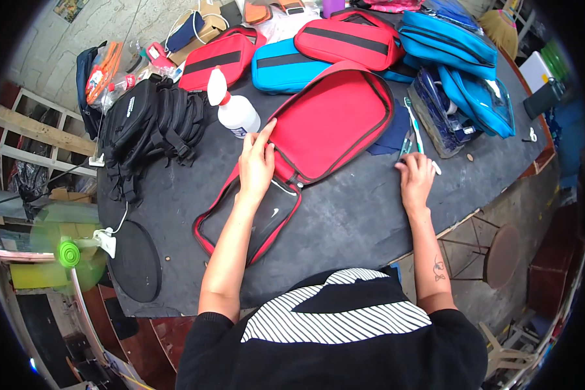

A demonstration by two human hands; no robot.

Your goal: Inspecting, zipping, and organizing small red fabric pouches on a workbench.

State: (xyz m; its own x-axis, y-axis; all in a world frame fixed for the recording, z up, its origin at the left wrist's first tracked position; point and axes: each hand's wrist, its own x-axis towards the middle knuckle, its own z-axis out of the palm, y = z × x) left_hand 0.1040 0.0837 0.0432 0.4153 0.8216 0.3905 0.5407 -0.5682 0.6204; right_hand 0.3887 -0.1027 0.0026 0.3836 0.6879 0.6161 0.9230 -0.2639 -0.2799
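A red zip case [331, 120] with black edging lies opened out on the dark table. Its clear-windowed half [240, 211] rests nearer to me, under my left forearm. My left hand [257, 164] grips the case's left rim, where the two halves meet. To the right of the case, my right hand [416, 177] is closed, fingertips curled down at the table. A white and teal toothbrush [415, 127] and a slim teal-handled tool [406, 143] run to its fingers. What exactly the fingers hold is hidden. A white spray bottle [239, 116] stands beyond my left hand.
Red cases [218, 60], blue cases [289, 68] and a stack of blue cases [448, 45] line the far side. A black backpack [149, 120] sits left, above a round black pad [134, 260] and a green fan [68, 253]. A stool [502, 257] stands right.
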